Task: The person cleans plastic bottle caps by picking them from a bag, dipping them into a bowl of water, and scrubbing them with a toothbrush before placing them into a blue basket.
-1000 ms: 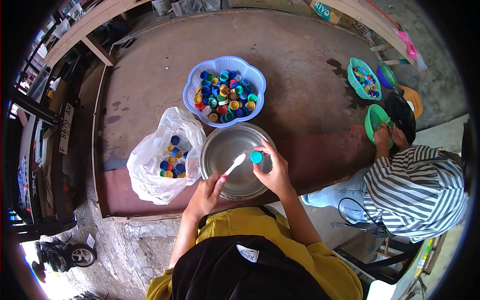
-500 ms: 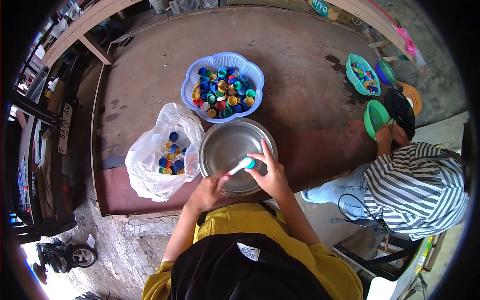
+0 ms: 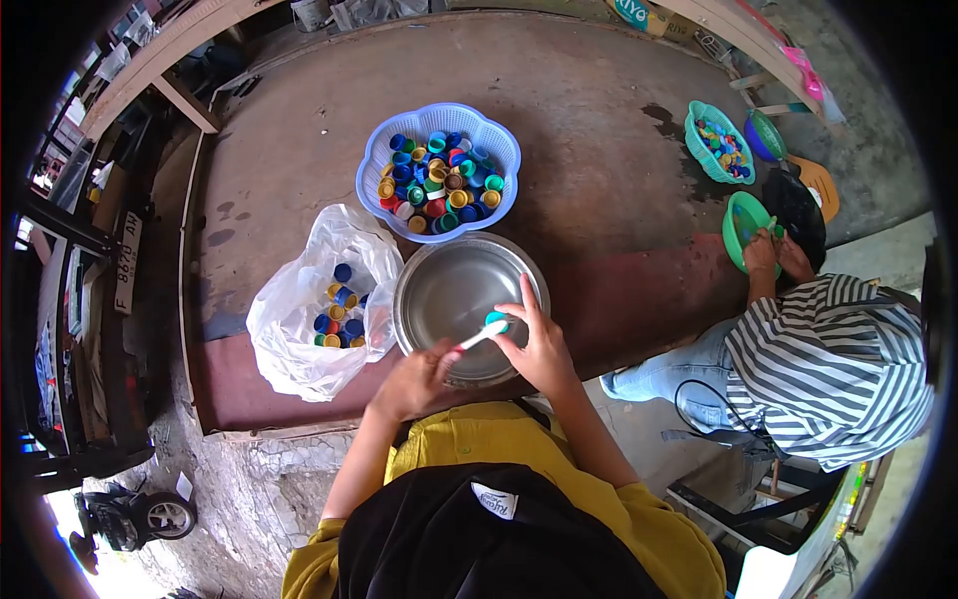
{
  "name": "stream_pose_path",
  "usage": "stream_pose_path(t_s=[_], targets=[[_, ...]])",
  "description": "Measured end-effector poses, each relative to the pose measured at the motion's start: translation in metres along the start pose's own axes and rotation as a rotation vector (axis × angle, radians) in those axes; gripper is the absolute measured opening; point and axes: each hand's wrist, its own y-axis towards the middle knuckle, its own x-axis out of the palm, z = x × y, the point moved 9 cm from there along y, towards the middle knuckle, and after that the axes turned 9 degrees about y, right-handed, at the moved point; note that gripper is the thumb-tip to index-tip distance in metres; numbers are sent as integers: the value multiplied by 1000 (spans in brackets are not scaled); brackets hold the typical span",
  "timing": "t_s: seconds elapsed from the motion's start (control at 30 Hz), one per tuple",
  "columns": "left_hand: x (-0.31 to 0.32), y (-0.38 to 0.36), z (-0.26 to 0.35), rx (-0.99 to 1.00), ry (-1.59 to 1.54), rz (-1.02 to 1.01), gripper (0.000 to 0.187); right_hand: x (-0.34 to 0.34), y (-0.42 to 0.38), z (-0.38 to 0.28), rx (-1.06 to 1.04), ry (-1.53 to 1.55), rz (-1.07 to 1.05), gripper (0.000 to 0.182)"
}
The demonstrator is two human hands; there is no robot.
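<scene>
My left hand (image 3: 414, 383) is closed around the handle of a white and red toothbrush (image 3: 478, 337). The brush head meets a teal bottle cap (image 3: 494, 317), which my right hand (image 3: 542, 351) pinches between thumb and fingers, index finger raised. Both hands are over the near part of a round metal bowl (image 3: 449, 262). Just beyond the bowl is a lavender plastic basket (image 3: 370, 165) full of coloured bottle caps. To its left sits a white plastic bag (image 3: 289, 329) with several blue, yellow and red caps inside.
At the right, a co-worker in a striped top (image 3: 828, 364) has both hands at a green bowl (image 3: 736, 238). A turquoise basket of caps (image 3: 694, 150) stands farther back, beside a purple and green bowl (image 3: 766, 135). The brown tabletop (image 3: 599, 130) has a raised left edge.
The toothbrush has shifted slightly against the cap, and my hands stay over the bowl. The whole view has drifted a little. The co-worker's hands have moved slightly at the green bowl.
</scene>
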Motion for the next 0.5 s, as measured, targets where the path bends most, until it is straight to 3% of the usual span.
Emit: stream_pose_path(t_s=[0.07, 0.17, 0.2, 0.3, 0.37, 0.5], targets=[[-13, 2, -25, -137, 86, -3, 24, -1, -1, -1, 2, 10, 12, 83], [-18, 0, -13, -47, 61, -37, 22, -3, -2, -4, -22, -10, 15, 83], [-16, -3, 5, 141, 68, 41, 22, -3, 0, -8, -32, -34, 3, 83], [-17, 1, -14, -33, 109, 58, 21, -4, 4, -18, -68, -113, -2, 81], [-19, 2, -11, -27, 68, 57, 20, -8, 3, -17, -88, -87, 17, 80], [-24, -1, -5, -55, -43, 78, 21, -13, 5, -25, -151, 6, 98, 59]])
